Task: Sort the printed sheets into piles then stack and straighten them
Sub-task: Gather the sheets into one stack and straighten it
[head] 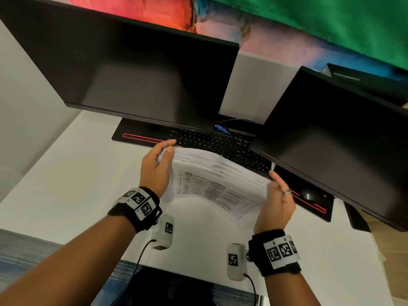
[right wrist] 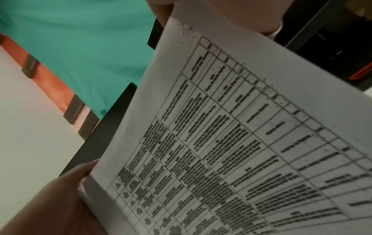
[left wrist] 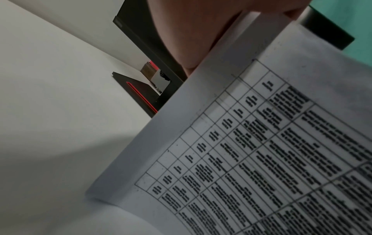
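A stack of printed sheets [head: 212,184] with a table of text on its near face stands on its lower edge on the white desk [head: 77,184], bowed toward me. My left hand [head: 159,164] grips the stack's left edge, thumb on the near face at the top corner, fingers behind. My right hand [head: 276,195], wearing a ring, holds the right edge. In the left wrist view the stack [left wrist: 241,159] fills the right side below my left hand [left wrist: 191,31]. The right wrist view shows the stack [right wrist: 221,143] pinched at its top by my right hand [right wrist: 261,15], with my left hand [right wrist: 60,206] at the far edge.
A black keyboard [head: 220,144] lies just behind the stack on a black mat [head: 136,135] with red trim. Two dark monitors [head: 132,74] [head: 342,140] overhang the desk. A mouse [head: 309,194] sits right of my right hand.
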Tool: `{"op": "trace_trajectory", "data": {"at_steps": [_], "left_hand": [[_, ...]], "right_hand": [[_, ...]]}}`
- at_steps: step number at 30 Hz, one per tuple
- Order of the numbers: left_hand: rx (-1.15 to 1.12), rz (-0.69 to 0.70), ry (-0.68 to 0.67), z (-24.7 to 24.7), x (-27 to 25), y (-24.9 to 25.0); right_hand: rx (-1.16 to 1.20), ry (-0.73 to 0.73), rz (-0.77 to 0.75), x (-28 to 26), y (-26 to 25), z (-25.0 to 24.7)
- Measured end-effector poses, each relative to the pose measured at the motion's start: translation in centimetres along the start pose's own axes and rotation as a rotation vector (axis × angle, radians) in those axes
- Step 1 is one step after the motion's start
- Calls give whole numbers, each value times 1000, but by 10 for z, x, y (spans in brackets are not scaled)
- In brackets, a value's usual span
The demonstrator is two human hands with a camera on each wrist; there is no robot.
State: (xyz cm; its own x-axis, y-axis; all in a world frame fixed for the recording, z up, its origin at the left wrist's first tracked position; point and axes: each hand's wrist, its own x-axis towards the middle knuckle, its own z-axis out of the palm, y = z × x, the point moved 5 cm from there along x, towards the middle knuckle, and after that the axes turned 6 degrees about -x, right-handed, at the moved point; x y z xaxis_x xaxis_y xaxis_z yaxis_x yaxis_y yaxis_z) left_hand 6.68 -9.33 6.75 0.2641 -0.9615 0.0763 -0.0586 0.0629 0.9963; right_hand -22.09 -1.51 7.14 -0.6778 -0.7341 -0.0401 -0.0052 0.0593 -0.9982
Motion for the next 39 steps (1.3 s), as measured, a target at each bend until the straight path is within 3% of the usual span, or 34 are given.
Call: {"op": "trace_trajectory", "data": {"at_steps": [6,19,24,32,35,39], "left_hand": [[-121,-129,23,1,8,5],[30,-15,-108,-3,2,1],[6,-4,-42,-2,4,0],[-90,-121,-298,-1,4,-12],[-134,-133,-326,1,7,-15],[-177,-123,-270,2,8,-16]], "right_hand": [[-6,69,-5,6,-1,1],[-69,-5,-37,-10,2,1],[-26,11,-41,-10,5,0],[-19,-202,44,-2,13,1],[4,-225,85,3,15,1],[15,-118,55,5,13,-1]]}}
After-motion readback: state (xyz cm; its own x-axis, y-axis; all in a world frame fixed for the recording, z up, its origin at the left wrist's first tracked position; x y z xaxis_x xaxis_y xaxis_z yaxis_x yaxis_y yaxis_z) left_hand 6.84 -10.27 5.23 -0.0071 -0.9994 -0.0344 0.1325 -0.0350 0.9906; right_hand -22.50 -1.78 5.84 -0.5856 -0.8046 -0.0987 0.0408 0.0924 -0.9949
